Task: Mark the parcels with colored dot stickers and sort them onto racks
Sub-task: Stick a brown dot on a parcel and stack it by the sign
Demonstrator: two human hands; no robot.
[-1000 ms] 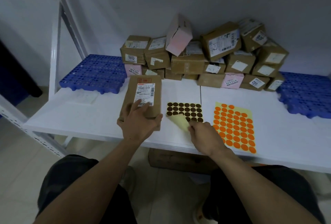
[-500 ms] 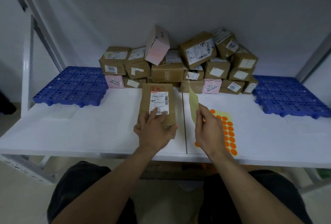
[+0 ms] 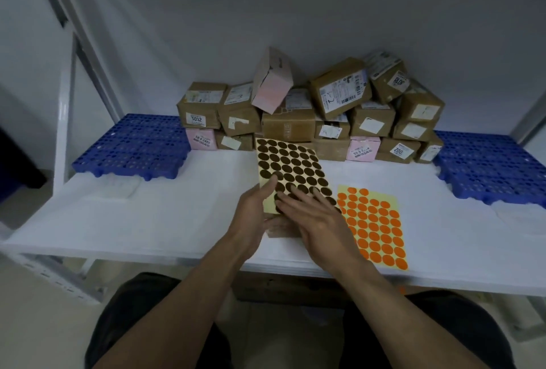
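Brown-dotted sticker sheet (image 3: 291, 163) is pinched at its left edge by the left grip (image 3: 254, 215), thumb on top. The right grip (image 3: 319, 221) lies released, fingers spread flat on the dots. Beneath them a kraft parcel (image 3: 279, 230) rests on the white desk (image 3: 165, 221), an orange sticker sheet (image 3: 375, 227) just beside it. Stacked parcels (image 3: 339, 120) line the grey wall (image 3: 295, 14) between blue pallets (image 3: 133, 144). Both forearms (image 3: 183, 294) reach forward, converging.

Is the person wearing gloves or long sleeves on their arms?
No. The left hand and right hand have no gloves, rings or watch that I can see. Both forearms are bare, with no sleeves in view. Dark clothing covers the lap.
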